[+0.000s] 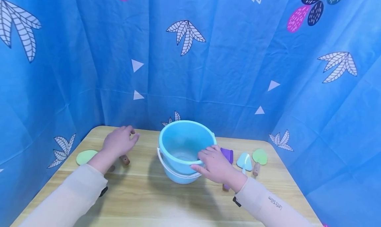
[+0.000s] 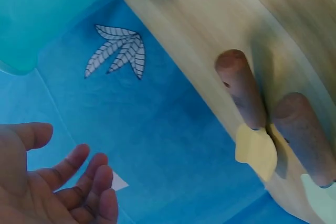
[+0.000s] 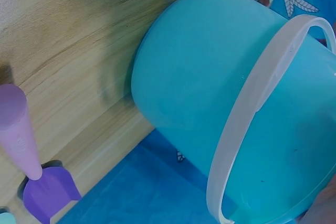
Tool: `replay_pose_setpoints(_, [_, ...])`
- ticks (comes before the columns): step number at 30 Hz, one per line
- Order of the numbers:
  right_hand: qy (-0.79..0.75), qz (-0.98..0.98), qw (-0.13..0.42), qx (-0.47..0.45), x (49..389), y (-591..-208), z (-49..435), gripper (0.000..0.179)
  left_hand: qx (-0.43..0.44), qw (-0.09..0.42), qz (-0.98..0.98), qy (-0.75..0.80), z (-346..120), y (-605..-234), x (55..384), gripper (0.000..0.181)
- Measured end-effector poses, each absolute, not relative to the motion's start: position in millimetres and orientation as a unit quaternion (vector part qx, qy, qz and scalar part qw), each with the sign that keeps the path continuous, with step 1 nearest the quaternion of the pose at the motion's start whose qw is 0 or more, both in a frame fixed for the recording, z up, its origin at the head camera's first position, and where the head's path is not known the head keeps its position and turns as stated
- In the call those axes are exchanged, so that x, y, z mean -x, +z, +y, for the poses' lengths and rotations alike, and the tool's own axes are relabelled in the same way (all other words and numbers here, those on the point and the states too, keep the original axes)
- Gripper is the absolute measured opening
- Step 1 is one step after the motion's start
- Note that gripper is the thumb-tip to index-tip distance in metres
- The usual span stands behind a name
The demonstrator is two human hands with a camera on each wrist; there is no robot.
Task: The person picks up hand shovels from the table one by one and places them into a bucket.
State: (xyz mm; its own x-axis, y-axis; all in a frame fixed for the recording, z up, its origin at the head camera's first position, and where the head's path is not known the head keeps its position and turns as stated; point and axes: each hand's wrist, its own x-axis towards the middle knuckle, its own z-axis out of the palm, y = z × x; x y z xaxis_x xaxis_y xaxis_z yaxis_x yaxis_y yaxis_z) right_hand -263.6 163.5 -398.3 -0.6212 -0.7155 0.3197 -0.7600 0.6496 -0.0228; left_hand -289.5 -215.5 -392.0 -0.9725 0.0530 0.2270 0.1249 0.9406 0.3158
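Creased blue cloth (image 1: pixel 232 71), printed with white leaves (image 1: pixel 187 38) and triangles (image 1: pixel 137 65), hangs along the far, left and right sides of a round-cornered wood-grain table (image 1: pixel 134 200).

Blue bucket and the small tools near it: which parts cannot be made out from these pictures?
Head view: yellow blade, hidden behind the left hand or wrist.
Head view: middle of the purple shovel, hidden behind the right hand or wrist.
Left wrist view: most of the blue bucket, cut off at top left.
Right wrist view: pale blue tool, mostly cut off at lower left.

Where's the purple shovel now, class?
In the head view, the purple shovel lies right of centre, between the bucket and light-blue shovel, partly behind the right hand.
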Motion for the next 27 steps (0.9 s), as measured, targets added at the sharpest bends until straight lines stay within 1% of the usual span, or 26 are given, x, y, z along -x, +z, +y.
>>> replay_pose_setpoints(8, [0.076, -0.894, 0.149, -0.416, 265.0, -399.5, 164.0, 0.049, 0.005, 0.047, -0.985, -0.163, -224.6, -398.6, 296.5, 0.049])
replay_pose_setpoints(12, [0.074, -0.892, 0.155, -0.418, 265.0, -399.7, 164.0, 0.049, -0.002, 0.026, -0.987, -0.157, -231.3, -407.3, 300.1, 0.05])
replay_pose_setpoints(19, [0.072, -0.896, 0.146, -0.413, 263.3, -397.6, 162.9, 0.047, -0.018, -0.004, -0.987, -0.157, -240.2, -424.1, 305.2, 0.05])
replay_pose_setpoints(21, [0.073, -0.897, 0.143, -0.412, 262.8, -397.4, 162.7, 0.048, -0.024, -0.015, -0.987, -0.16, -240.9, -427.6, 306.3, 0.053])
replay_pose_setpoints(25, [0.075, -0.898, 0.141, -0.41, 262.6, -397.5, 162.8, 0.047, -0.046, -0.053, -0.982, -0.177, -239.5, -431.4, 307.3, 0.06])
replay_pose_setpoints(27, [0.075, -0.898, 0.142, -0.41, 262.8, -397.6, 162.6, 0.047, -0.058, -0.063, -0.98, -0.182, -239.1, -432.7, 307.8, 0.061])
